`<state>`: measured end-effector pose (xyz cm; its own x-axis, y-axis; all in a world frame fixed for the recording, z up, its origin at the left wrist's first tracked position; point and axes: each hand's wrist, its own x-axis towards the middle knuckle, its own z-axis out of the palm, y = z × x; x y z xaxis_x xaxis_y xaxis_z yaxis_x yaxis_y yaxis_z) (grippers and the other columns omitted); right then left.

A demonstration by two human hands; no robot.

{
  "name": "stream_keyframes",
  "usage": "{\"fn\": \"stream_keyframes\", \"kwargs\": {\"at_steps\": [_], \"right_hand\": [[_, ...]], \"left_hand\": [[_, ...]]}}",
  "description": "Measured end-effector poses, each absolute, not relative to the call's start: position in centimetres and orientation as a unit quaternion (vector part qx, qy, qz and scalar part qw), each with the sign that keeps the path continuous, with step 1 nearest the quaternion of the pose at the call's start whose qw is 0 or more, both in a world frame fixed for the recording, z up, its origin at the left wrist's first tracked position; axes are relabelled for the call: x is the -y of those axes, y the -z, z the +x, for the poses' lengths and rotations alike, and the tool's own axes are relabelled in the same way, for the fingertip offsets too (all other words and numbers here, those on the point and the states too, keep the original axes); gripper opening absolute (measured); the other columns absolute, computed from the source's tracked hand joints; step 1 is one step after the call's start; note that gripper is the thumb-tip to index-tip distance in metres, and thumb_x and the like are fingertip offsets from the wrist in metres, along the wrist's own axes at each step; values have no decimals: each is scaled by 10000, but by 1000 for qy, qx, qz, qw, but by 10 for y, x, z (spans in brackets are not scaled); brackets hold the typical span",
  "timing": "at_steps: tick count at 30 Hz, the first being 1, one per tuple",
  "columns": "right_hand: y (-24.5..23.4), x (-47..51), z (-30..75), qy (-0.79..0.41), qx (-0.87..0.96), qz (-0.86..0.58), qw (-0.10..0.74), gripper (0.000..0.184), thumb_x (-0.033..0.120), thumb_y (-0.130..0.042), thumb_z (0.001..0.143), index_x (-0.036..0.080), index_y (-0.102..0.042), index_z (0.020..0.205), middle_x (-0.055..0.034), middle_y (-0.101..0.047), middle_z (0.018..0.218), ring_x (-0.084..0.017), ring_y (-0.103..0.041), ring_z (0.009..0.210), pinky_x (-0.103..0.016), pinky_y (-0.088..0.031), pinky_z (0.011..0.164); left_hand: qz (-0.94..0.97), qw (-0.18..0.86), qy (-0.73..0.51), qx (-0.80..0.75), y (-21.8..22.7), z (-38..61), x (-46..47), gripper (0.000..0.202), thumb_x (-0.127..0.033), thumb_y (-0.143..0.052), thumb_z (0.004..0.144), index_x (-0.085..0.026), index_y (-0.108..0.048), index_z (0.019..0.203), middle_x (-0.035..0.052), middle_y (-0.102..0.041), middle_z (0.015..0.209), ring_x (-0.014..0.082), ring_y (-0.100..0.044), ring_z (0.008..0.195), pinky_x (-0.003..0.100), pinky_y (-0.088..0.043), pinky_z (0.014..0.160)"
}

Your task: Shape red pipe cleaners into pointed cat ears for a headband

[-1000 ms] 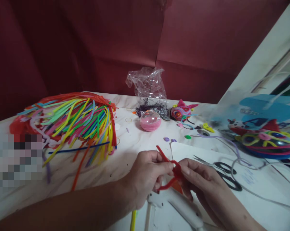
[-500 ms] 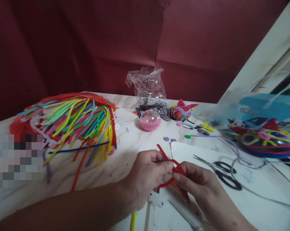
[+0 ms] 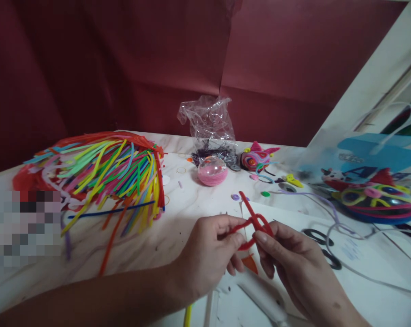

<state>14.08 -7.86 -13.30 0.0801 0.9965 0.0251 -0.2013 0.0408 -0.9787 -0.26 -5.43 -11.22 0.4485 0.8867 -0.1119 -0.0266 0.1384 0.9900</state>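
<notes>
Both hands pinch a red pipe cleaner (image 3: 252, 223) bent into a loop, held just above the white table (image 3: 178, 227). My left hand (image 3: 210, 254) grips its left side with thumb and forefinger closed. My right hand (image 3: 287, 256) pinches the loop's right side, and one free end sticks up and to the left. Under the hands lies a white glue gun (image 3: 260, 299) with an orange tip.
A big heap of coloured pipe cleaners (image 3: 103, 177) covers the left of the table. At the back stand a clear plastic bag (image 3: 208, 122), a pink-filled clear ball (image 3: 212, 170) and a small pipe-cleaner figure (image 3: 256, 158). Black-handled scissors (image 3: 319, 247) lie on white paper at right, beside a colourful craft piece (image 3: 379, 200).
The red pipe cleaner has been turned and lifted; its loop now stands higher between the hands, the free end pointing up. Both hands shifted slightly.
</notes>
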Motion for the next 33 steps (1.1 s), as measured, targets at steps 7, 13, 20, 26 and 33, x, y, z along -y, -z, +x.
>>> {"fn": "stream_keyframes", "kwargs": {"at_steps": [7, 13, 20, 26, 33], "right_hand": [[131, 80, 141, -551, 432, -443, 560, 253, 297, -737, 650, 133, -579, 539, 36, -507, 454, -48, -406, 388, -138, -357, 354], [137, 80, 139, -580, 453, -438, 517, 254, 320, -722, 667, 132, -579, 573, 26, -518, 483, -55, -403, 410, -150, -346, 366], [131, 83, 139, -557, 479, -432, 524, 184, 324, -670, 719, 158, -607, 766, 17, -532, 577, -79, -428, 470, -170, -376, 404], [134, 91, 139, -312, 603, -467, 567, 226, 229, -644, 739, 258, -620, 961, 40, -506, 586, -108, -461, 506, -199, -411, 470], [129, 95, 136, -307, 689, -445, 483, 137, 246, -551, 796, 201, -659, 727, -23, -605, 608, -158, -528, 553, -244, -421, 495]], "left_hand": [[579, 628, -364, -371, 110, -6, 51, 178, -199, -530, 753, -119, -641, 868, 17, -594, 624, 73, -506, 506, 171, -363, 442], [561, 647, -382, -348, 108, -8, 48, 112, -156, -564, 683, -101, -592, 775, 7, -569, 611, 71, -478, 503, 193, -383, 471], [524, 636, -412, -388, 107, -6, 46, 59, -149, -536, 674, -113, -556, 716, -37, -494, 497, 48, -411, 411, 174, -320, 401], [548, 621, -389, -402, 112, -4, 51, 45, -169, -558, 664, -139, -526, 676, -55, -466, 461, 47, -386, 366, 168, -296, 354], [541, 621, -378, -423, 112, -4, 48, 19, -162, -523, 678, -149, -520, 665, -57, -463, 413, 52, -390, 344, 167, -300, 353]]}}
